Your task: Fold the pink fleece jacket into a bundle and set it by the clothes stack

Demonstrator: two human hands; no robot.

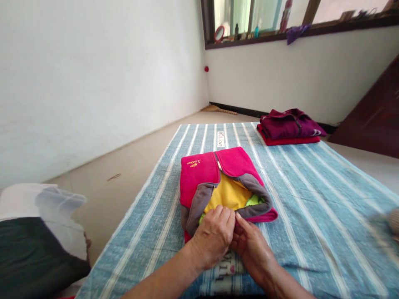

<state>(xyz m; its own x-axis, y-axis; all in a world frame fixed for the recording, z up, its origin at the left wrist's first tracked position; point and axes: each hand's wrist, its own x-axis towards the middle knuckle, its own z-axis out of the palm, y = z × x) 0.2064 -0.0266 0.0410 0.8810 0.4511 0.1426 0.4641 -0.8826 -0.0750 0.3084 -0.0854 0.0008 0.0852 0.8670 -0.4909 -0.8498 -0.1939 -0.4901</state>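
At the near edge of the surface, left hand and right hand are pinching the collar of the pink jacket between fingers, ideally tensioning evenly

"Lwr L?"
"Dk green cloth, cut by pic edge."
"R edge?"
"Blurry thing, can't ID."
"Fingertips?"
"My L hand hides its own, at collar."

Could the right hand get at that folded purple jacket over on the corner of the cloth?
Probably, with a stretch: nothing stands between the right hand and the purple jacket, though its fingers are busy at the pink jacket's gray collar.
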